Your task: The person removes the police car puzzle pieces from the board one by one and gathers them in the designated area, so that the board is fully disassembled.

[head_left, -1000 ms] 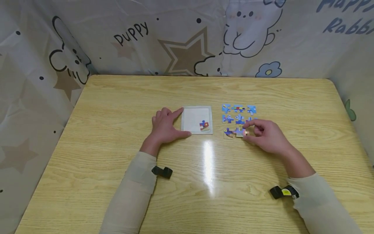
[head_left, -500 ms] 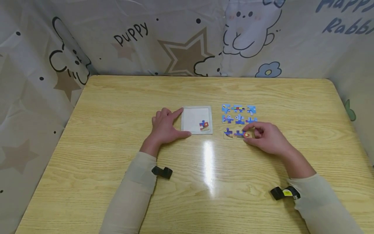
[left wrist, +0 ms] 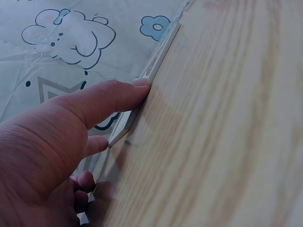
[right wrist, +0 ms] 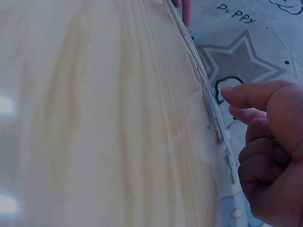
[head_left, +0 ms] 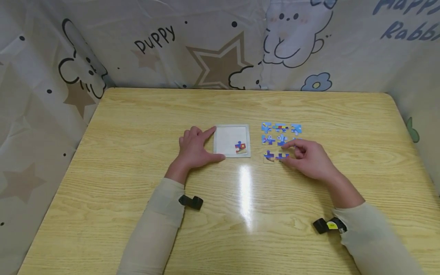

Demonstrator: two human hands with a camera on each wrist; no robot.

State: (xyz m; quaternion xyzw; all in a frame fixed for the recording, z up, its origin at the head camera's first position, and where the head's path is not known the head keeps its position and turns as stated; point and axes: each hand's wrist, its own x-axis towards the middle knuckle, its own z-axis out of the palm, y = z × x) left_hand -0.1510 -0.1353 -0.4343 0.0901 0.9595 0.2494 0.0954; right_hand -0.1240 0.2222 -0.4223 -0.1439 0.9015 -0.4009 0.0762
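In the head view, my left hand (head_left: 196,149) holds the left side of a white square puzzle tray (head_left: 220,125), its index fingertip at the upper left corner and its thumb at the near edge. The left wrist view shows that thumb (left wrist: 123,94) against the tray's edge (left wrist: 158,59). One red and blue jigsaw piece (head_left: 240,146) lies in the tray's lower right. My right hand (head_left: 311,158) hovers at a blue jigsaw piece (head_left: 282,156) in the near row, thumb and index finger apart, other fingers curled. The right hand partly covers that piece.
Several blue jigsaw pieces (head_left: 281,127) lie in rows right of the tray on the wooden table (head_left: 137,114). A printed cloth (head_left: 213,49) with stars and animals hangs behind the table's far edge. Dark cameras sit on both wrists.
My right hand has lowered a jigsaw piece into the near row and let it go. Its fingertips have since shifted slightly left over the piece. The left hand and tray stay put.
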